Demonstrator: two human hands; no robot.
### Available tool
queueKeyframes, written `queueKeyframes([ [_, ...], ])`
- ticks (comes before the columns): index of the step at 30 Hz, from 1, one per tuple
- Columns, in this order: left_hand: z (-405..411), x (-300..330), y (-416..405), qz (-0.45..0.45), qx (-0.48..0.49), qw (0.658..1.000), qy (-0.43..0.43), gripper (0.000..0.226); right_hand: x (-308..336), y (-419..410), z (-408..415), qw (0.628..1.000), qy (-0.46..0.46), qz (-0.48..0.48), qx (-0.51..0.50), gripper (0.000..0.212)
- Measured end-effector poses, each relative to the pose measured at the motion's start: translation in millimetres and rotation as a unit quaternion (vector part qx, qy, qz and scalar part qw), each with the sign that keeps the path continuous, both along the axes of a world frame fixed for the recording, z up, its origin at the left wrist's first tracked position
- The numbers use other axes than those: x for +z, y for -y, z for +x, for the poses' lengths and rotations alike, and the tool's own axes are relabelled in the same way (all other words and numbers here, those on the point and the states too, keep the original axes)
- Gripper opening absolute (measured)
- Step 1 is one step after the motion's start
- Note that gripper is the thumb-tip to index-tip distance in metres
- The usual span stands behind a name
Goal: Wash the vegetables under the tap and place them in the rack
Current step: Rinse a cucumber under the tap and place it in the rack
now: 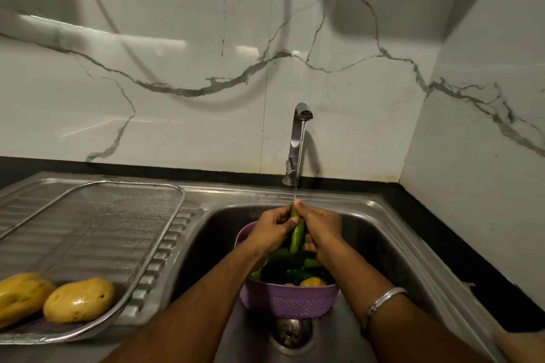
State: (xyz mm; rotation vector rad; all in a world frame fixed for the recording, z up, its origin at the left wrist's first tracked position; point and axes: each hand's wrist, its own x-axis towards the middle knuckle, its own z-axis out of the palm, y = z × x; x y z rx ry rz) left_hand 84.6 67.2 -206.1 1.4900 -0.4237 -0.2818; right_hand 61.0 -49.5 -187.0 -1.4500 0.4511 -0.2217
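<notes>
Both hands are gripping a long green vegetable [296,234] upright under the thin stream running from the chrome tap [298,138]. The left hand [272,230] is curling its fingers round the upper part, and the right hand [321,230] is pinching the top end. Below them, a purple perforated plastic basket [287,299] is sitting in the steel sink [383,244], holding more green and yellow vegetables. On the left, two yellow oblong vegetables [78,300] are lying in the steel mesh rack [118,233] on the drainboard.
</notes>
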Motion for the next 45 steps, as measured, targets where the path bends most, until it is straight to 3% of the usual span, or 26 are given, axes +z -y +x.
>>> queueKeyframes([
  [11, -3, 6, -10, 0.078, 0.010, 0.996, 0.053, 0.036, -3, 12, 4, 0.996, 0.023, -0.032, 0.080, 0.021],
  [15, -5, 6, -12, 0.072, 0.049, 0.995, 0.055, 0.037, -7, 8, 8, 0.988, 0.041, -0.132, 0.074, 0.026],
  [19, -12, 10, -11, 0.072, 0.036, 0.995, -0.058, 0.042, -7, 10, 10, 0.982, 0.080, -0.169, 0.015, 0.009],
  [23, -14, 13, -13, 0.060, -0.037, 0.985, -0.160, 0.041, -6, 13, 11, 0.984, 0.077, -0.159, 0.016, 0.013],
  [26, -11, 11, -14, 0.082, 0.009, 0.991, -0.108, 0.041, -2, 13, 7, 0.987, 0.076, -0.129, 0.049, 0.010],
  [30, -13, 8, -10, 0.123, 0.066, 0.990, -0.032, 0.025, 0, 12, 1, 0.971, 0.089, -0.208, 0.080, 0.035],
  [37, -14, 8, -13, 0.157, 0.068, 0.985, -0.015, 0.023, -2, 10, 3, 0.924, 0.097, -0.369, 0.026, 0.017],
  [42, -9, 7, -18, 0.128, 0.068, 0.988, -0.053, 0.014, 4, 10, -1, 0.961, 0.053, -0.232, 0.145, 0.017],
  [45, -10, 8, -18, 0.107, 0.035, 0.991, -0.067, 0.019, 3, 13, 0, 0.968, 0.083, -0.217, 0.094, 0.011],
])
